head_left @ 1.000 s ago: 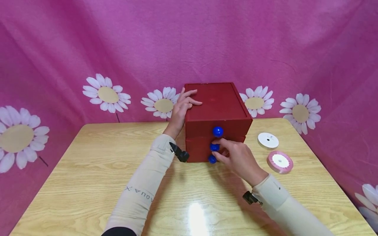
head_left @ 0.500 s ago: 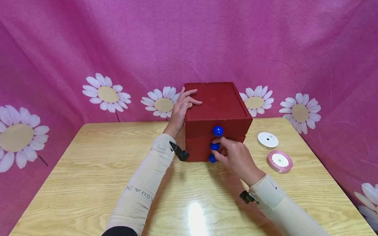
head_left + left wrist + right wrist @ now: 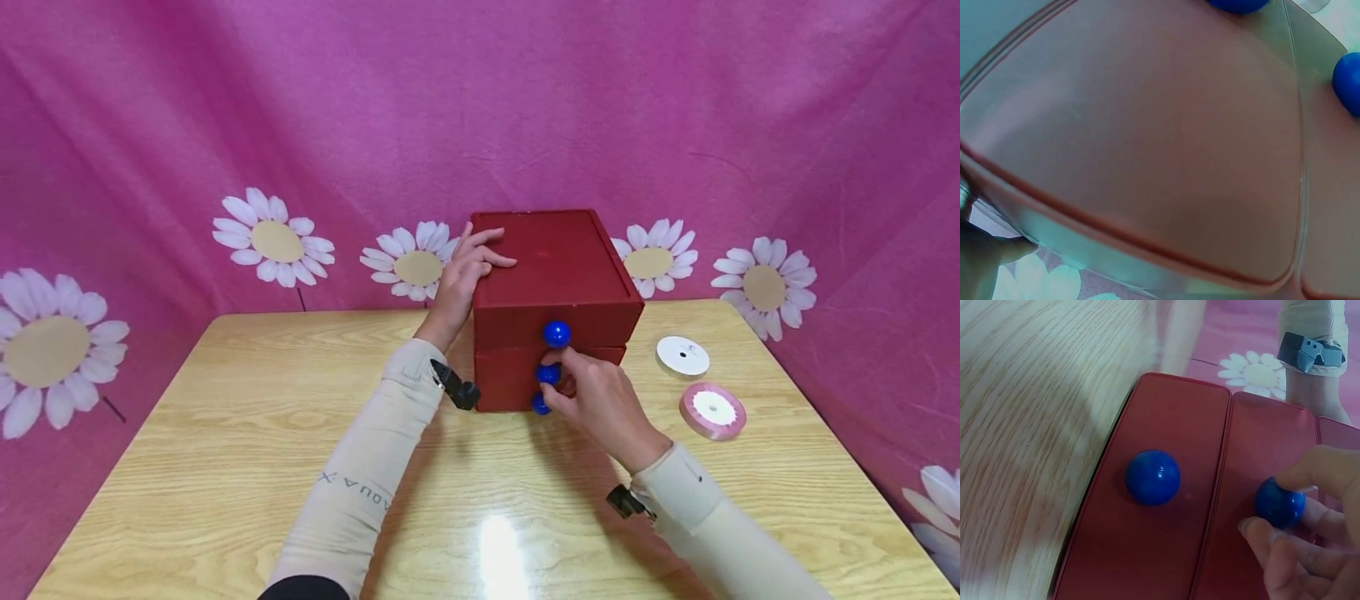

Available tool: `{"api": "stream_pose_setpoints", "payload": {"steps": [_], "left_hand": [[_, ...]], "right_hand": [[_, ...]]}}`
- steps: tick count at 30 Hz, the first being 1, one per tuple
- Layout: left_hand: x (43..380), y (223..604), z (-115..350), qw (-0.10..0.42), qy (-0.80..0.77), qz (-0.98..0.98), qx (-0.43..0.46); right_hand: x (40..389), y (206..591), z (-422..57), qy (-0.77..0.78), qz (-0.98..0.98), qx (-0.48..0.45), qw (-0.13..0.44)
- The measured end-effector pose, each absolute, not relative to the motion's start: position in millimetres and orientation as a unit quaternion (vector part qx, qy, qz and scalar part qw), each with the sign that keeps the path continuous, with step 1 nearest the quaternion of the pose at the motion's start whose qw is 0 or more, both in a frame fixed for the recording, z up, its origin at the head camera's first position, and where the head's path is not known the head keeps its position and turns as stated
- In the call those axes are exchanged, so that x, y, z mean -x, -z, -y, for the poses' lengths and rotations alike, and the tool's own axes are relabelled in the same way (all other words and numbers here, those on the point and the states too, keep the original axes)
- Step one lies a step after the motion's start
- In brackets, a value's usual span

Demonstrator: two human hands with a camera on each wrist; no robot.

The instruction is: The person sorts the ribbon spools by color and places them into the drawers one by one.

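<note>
A red box of drawers [image 3: 555, 258] stands toward the back of the table, its front bearing three round blue knobs one above another. My right hand [image 3: 607, 408] pinches the middle knob [image 3: 548, 374] between thumb and fingers, also visible in the right wrist view. Above it is the top knob [image 3: 557, 334], below it the bottom knob [image 3: 1153, 477]. My left hand [image 3: 460, 287] rests on the box's left upper edge, fingers spread over the top. In the left wrist view, part of that hand [image 3: 985, 253] shows beside the box.
To the right of the box, a white spool [image 3: 682, 357] lies flat on the wooden table [image 3: 300, 433]. Just in front of it is a pink ribbon roll [image 3: 714, 411] with a white centre. A pink daisy-patterned cloth [image 3: 360, 108] hangs behind and at both sides.
My right wrist has shifted slightly left while its fingers stay on the middle knob. The left hand and the box keep their places; the view itself has moved a little.
</note>
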State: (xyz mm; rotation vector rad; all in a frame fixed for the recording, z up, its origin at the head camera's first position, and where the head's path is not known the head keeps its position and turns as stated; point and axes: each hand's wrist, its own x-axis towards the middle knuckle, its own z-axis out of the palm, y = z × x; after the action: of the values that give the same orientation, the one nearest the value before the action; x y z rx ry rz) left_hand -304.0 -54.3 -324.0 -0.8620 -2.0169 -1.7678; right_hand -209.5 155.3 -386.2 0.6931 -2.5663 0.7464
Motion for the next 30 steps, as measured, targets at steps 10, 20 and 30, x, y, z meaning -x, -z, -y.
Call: {"api": "stream_pose_setpoints", "payload": {"steps": [10, 20, 30], "left_hand": [[308.0, 323.7, 56.7, 0.133, 0.61, 0.715, 0.315], [305.6, 323.3, 57.4, 0.123, 0.611, 0.72, 0.306], [304.3, 321.6, 60.4, 0.111, 0.603, 0.729, 0.304]], "right_hand": [[206.8, 385.3, -155.6, -0.266, 0.915, -0.234, 0.191], [202.6, 386.8, -155.6, -0.272, 0.916, -0.229, 0.184], [190.6, 386.0, -154.3, -0.277, 0.917, -0.228, 0.173]]}}
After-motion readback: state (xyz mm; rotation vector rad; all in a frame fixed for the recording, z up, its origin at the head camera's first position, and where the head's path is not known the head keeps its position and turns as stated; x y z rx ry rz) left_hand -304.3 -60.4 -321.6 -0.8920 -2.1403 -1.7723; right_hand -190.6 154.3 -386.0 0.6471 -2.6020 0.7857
